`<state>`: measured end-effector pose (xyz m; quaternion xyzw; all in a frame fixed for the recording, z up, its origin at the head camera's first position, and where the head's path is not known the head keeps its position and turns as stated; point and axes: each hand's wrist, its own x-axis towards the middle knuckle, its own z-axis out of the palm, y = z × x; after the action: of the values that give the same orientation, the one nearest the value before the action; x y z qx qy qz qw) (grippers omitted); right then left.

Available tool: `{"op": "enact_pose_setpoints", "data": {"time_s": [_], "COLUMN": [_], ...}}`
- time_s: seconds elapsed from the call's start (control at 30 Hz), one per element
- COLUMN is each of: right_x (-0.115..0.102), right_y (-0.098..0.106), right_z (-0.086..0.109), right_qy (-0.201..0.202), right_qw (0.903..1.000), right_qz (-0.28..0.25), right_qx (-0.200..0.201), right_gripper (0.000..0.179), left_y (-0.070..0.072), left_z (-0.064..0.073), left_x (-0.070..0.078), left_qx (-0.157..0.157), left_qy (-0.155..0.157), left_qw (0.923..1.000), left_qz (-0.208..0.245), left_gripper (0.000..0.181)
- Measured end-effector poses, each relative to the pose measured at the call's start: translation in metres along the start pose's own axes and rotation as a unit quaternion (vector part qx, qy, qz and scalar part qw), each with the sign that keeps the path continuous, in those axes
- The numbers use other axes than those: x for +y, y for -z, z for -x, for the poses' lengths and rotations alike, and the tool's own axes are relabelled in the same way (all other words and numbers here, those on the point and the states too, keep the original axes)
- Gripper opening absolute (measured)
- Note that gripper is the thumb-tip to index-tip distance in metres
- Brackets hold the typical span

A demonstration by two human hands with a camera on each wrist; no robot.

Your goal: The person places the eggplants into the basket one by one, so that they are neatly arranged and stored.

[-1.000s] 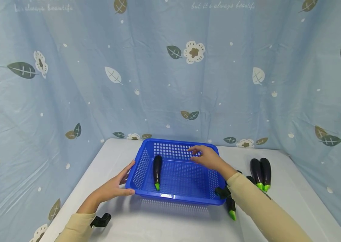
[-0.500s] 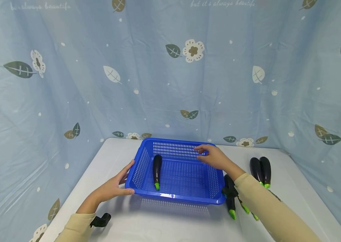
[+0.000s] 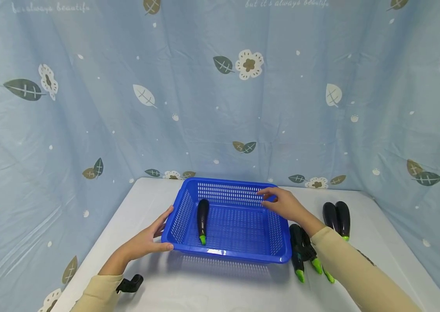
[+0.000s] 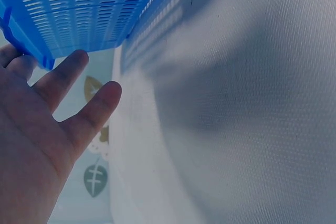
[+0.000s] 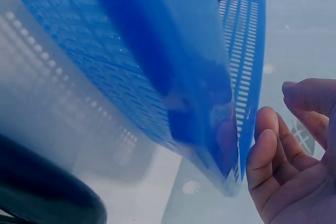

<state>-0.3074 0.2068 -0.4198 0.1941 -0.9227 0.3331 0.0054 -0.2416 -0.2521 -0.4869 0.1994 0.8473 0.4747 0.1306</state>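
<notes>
A blue plastic basket [image 3: 235, 225] with slotted sides sits mid-table, one dark eggplant [image 3: 202, 220] lying in its left part, green stem end toward me. My left hand [image 3: 143, 243] is at the basket's left side, thumb by the front corner and fingers spread along the rim; the left wrist view shows the fingers [image 4: 94, 108] straight. Over the basket's back right corner, my right hand [image 3: 285, 204] hovers with loosely bent fingers and nothing between them. Just right of the basket lie several eggplants [image 3: 296, 247], partly covered by the right wrist's black camera mount and the sleeve.
Two more eggplants [image 3: 343, 219] lie side by side farther right on the white table [image 3: 220, 294]. A dark glossy rounded shape [image 5: 47, 187] fills the lower left of the right wrist view. Behind the table hangs a blue patterned curtain [image 3: 196, 117].
My right hand has drifted right, from over the basket toward its right rim, and its forearm now uncovers more of the eggplants beside the basket. The left hand and basket stay put.
</notes>
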Motion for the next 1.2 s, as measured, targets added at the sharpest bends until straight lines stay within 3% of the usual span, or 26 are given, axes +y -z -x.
{"op": "enact_pose_setpoints", "data": {"time_s": [0.7, 1.2], "right_x": [0.027, 0.056], "right_y": [0.015, 0.015], "right_z": [0.022, 0.036], "right_qy": [-0.036, -0.080], "right_qw": [0.9978, 0.9955], "right_qz": [-0.010, -0.012], "right_qx": [0.055, 0.050], "right_gripper": [0.029, 0.033], "left_y": [0.000, -0.001], "left_z": [-0.001, -0.002], "left_x": [-0.002, -0.001], "left_qx": [0.000, 0.001], "left_qy": [-0.007, 0.012], "left_qw": [1.0000, 0.9999], "left_qz": [0.000, -0.003], "left_gripper": [0.109, 0.109]}}
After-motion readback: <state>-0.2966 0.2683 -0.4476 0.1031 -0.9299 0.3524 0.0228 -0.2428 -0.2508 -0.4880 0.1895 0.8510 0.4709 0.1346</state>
